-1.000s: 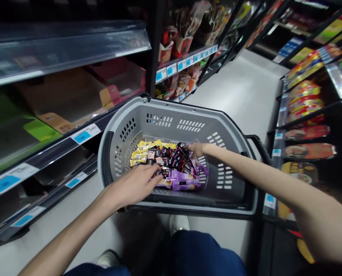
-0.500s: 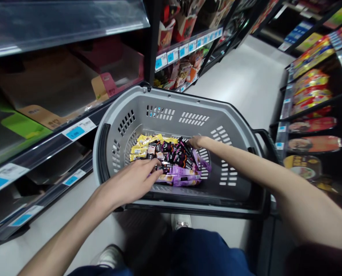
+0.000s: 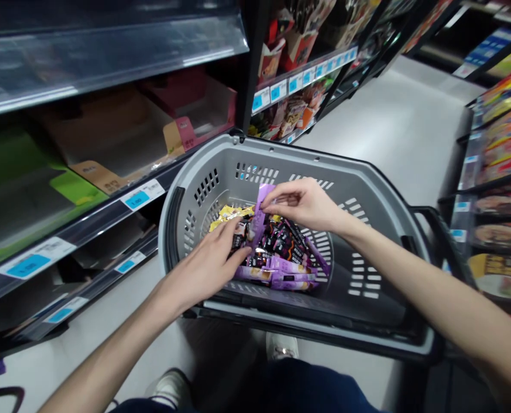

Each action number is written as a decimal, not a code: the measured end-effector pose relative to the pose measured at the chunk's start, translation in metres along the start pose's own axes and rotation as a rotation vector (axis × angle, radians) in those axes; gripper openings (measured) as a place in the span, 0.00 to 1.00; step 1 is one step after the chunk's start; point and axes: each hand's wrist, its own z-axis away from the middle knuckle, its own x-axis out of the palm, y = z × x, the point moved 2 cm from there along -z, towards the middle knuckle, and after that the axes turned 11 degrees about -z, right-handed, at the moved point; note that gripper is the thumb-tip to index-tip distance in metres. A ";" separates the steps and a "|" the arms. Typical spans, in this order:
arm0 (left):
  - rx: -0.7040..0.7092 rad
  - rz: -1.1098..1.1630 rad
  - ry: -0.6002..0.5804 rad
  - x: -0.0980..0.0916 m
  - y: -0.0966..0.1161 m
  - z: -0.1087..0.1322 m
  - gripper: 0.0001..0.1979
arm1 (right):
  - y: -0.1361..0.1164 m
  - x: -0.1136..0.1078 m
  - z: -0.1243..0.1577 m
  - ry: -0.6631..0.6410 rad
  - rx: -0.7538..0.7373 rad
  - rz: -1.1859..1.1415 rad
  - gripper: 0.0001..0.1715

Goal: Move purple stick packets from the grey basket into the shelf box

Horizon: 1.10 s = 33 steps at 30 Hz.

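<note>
A grey plastic shopping basket [image 3: 324,310] with slotted walls holds a pile of small snack packets. Between thumb and fingertips, my right hand [image 3: 307,203] pinches a slim purple packet [image 3: 261,215], which stands nearly upright over the pile. My left hand [image 3: 210,258] rests at the pile's left side, thumb apart from the fingers, with a dark packet [image 3: 239,235] in the gap. Yellow packets [image 3: 231,213] lie at the far left of the pile. Black packets [image 3: 285,241] fill its middle, and more purple packets [image 3: 292,280] lie along the near side.
On the left, a shelf holds open display boxes [image 3: 104,178] and blue-white price tags [image 3: 141,196]. Bagged goods [image 3: 300,115] sit on shelves farther along. Another rack of packaged food [image 3: 502,235] stands at right. Pale floor [image 3: 393,132] runs between; my shoes show below the basket.
My right hand has come up and left from the pile's right side, now pinching a purple packet. My left hand stays by the pile. The basket and shelves sit farther right in view.
</note>
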 end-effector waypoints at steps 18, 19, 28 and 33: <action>0.011 0.174 0.253 -0.017 0.005 -0.003 0.17 | -0.008 0.038 0.010 0.198 0.208 -0.892 0.32; 0.016 0.180 0.280 -0.017 0.005 -0.003 0.16 | -0.009 0.040 0.011 0.164 0.225 -0.891 0.30; -0.046 0.521 0.714 -0.021 -0.007 -0.005 0.15 | -0.011 0.047 0.013 0.425 0.201 -0.921 0.15; -0.007 0.492 0.794 -0.024 -0.007 -0.004 0.08 | -0.013 0.055 0.013 0.285 0.293 -1.104 0.11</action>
